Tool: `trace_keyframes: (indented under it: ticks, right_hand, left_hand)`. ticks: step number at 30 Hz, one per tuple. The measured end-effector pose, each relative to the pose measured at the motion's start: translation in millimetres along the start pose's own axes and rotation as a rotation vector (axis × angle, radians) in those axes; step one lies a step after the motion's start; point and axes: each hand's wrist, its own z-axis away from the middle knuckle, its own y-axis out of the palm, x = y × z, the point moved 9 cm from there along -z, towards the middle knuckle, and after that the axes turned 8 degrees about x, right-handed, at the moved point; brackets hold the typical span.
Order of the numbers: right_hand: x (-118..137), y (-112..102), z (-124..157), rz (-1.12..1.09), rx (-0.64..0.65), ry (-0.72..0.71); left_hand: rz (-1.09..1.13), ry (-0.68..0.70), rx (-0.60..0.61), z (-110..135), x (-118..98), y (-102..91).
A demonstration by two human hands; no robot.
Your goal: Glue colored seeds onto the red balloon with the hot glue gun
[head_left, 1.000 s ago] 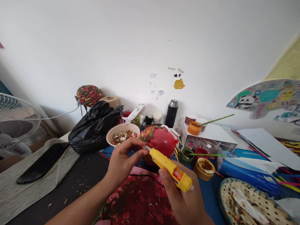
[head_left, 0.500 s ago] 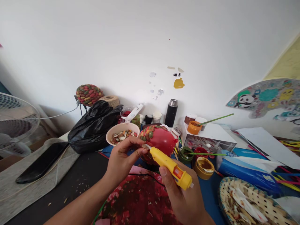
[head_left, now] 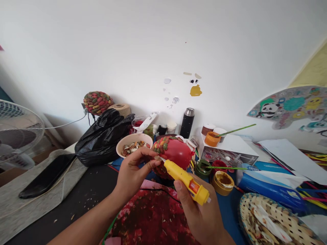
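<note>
My left hand [head_left: 136, 170] pinches a small pistachio shell [head_left: 157, 158] between thumb and fingertips. Wrapped around a yellow hot glue gun [head_left: 185, 178], my right hand [head_left: 204, 211] points its nozzle left, right at the shell; whether they touch I cannot tell. Just behind both hands lies a red balloon [head_left: 177, 152], its left part covered in red, green and yellow shells [head_left: 160, 145]. To the left of the balloon stands a pale bowl [head_left: 119, 147] holding loose shells. A dark cord hangs from the glue gun across a red-stained surface [head_left: 150, 217].
Open paint jars, green [head_left: 202, 168] and yellow [head_left: 223, 182], stand right of the balloon near a tissue pack [head_left: 270, 190] and a woven basket [head_left: 245, 212]. At left are a black plastic bag [head_left: 102, 139], a fan [head_left: 19, 131] and a shell-covered ball [head_left: 97, 102]. A black flask [head_left: 187, 124] stands behind.
The glue gun's nozzle has shifted very slightly against the shell, which now shows a little more. Both hands keep nearly the same pose, and the view has moved slightly.
</note>
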Motion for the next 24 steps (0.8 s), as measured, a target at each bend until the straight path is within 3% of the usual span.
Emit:
trace_keyframes:
  ticks: [24]
  right_hand:
    - [3.1,-3.4,-3.2,0.008,-0.010,-0.013]
  left_hand:
    - [-0.012,0.002,-0.042,2.1,2.5,-5.3]
